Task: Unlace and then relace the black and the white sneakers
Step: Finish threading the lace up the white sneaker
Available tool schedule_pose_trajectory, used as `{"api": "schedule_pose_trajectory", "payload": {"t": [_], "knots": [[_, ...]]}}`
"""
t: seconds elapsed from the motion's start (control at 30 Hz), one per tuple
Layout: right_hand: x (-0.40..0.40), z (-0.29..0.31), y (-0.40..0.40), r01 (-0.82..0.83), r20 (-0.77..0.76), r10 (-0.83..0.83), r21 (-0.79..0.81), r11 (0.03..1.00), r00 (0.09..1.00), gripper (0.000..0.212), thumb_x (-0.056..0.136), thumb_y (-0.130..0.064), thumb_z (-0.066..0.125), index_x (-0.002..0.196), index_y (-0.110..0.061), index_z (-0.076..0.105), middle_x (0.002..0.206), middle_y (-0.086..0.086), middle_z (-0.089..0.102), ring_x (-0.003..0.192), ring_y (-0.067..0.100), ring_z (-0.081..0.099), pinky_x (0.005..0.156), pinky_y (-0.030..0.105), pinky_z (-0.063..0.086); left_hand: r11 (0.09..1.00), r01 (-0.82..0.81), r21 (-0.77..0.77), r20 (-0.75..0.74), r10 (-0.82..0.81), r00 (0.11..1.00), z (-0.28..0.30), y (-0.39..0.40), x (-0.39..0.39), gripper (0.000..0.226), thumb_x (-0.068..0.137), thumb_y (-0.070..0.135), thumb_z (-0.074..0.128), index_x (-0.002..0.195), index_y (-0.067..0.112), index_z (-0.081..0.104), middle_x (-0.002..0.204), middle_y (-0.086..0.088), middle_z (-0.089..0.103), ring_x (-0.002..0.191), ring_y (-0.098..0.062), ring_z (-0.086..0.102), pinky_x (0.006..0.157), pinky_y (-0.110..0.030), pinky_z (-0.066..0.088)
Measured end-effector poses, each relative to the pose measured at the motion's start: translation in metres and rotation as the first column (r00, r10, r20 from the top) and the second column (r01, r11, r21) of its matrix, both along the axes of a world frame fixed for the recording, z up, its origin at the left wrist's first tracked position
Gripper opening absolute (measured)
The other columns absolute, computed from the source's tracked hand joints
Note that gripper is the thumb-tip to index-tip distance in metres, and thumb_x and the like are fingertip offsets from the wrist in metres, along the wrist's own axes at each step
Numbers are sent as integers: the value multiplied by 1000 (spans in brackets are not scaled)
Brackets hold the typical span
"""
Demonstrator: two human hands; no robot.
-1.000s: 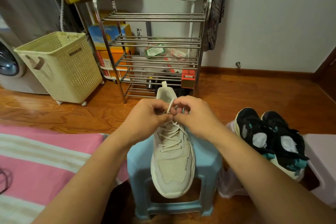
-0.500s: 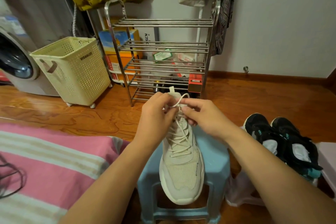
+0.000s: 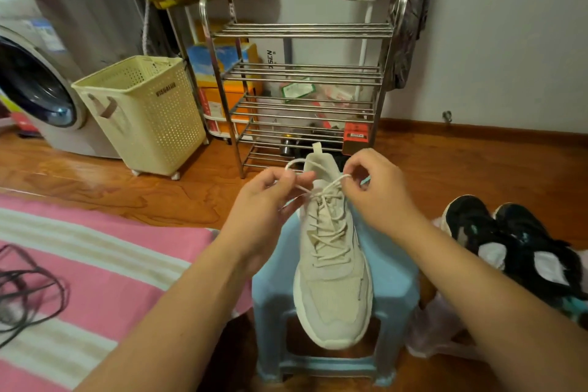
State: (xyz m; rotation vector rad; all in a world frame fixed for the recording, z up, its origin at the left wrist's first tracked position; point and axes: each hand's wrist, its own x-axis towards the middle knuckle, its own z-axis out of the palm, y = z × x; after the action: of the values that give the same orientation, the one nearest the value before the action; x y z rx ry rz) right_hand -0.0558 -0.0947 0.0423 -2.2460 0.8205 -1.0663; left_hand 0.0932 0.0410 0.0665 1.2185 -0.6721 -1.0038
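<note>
A white sneaker (image 3: 334, 293) lies toe toward me on a light blue plastic stool (image 3: 391, 283). Its white lace (image 3: 327, 229) crosses up the eyelets to a knot near the tongue. My left hand (image 3: 264, 210) pinches one lace loop at the left of the knot. My right hand (image 3: 378, 194) pinches the other lace end at the right. Both lace parts run taut from the knot to my fingers. A pair of black sneakers (image 3: 515, 245) with white and teal patches sits to the right on a low pink stool.
A metal shoe rack (image 3: 302, 79) stands behind the stool against the wall. A cream laundry basket (image 3: 143, 114) and a washing machine (image 3: 38, 89) are at the left. A pink striped cloth (image 3: 95, 270) with a black cord (image 3: 28, 293) lies at lower left on the wooden floor.
My hands have moved apart from the middle of the shoe, drawing the lace loops outward to left and right. The view has shifted slightly.
</note>
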Motion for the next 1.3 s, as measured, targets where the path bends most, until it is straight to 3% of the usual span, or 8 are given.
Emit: {"api": "schedule_pose_trajectory", "payload": {"t": [0.1,0.4,0.57,0.67,0.8,1.0,1.17,1.3], "knots": [[0,2,1,65,50,-79,250,966,996,20,90,-9,66,81,-23,57,76,-5,58,67,11,53,62,28,47,999,-37,-2,-81,37,996,1,-7,-9,18,107,14,44,99,8,59,86,-14,72,95,-32,71,98,-41,54],[-1,-4,7,79,-187,-184,-462,883,965,26,86,8,60,76,-12,46,71,1,45,58,20,40,47,37,36,979,-105,176,163,76,984,2,-17,-11,21,106,16,51,97,6,67,64,-3,60,62,-10,62,67,-24,43],[0,7,4,101,17,-99,-134,986,995,17,86,-7,70,80,-15,57,77,-9,53,68,10,50,61,28,45,972,-86,218,406,-10,914,5,-23,-14,21,104,17,50,98,13,70,74,1,67,68,-11,63,67,-26,47],[7,17,8,16,120,-14,-8,1000,993,11,84,-15,76,87,-17,66,88,-8,60,84,7,58,75,18,46,962,13,272,688,-204,697,8,-31,-24,17,99,22,54,109,21,68,80,1,69,70,-14,65,61,-29,51],[9,16,14,-118,51,108,260,958,993,11,95,-20,66,103,-26,70,100,-14,69,98,2,63,83,18,48,967,-64,248,845,-184,503,3,-36,-24,27,101,42,47,92,31,70,80,6,69,93,-23,63,85,-48,48],[8,20,17,-47,-15,51,226,973,999,20,98,-29,61,116,-37,67,95,-11,64,97,0,57,81,19,45,970,-1,243,471,-118,874,11,-31,-15,39,106,34,50,79,8,60,68,-10,50,61,-18,45,61,-35,38],[9,10,22,-30,-226,39,42,999,973,24,95,-29,65,119,-30,69,89,-17,63,88,-1,48,70,17,35,969,25,247,428,-133,894,16,-25,-11,36,106,28,49,82,7,65,76,-12,54,71,-19,44,67,-30,35],[1,22,17,91,29,-99,196,976,995,15,94,-11,66,99,-24,73,87,-12,68,80,-2,59,72,14,44,959,-41,280,420,-84,904,13,-26,-7,40,105,30,52,74,9,65,71,-6,60,69,-15,51,73,-32,39]]}}
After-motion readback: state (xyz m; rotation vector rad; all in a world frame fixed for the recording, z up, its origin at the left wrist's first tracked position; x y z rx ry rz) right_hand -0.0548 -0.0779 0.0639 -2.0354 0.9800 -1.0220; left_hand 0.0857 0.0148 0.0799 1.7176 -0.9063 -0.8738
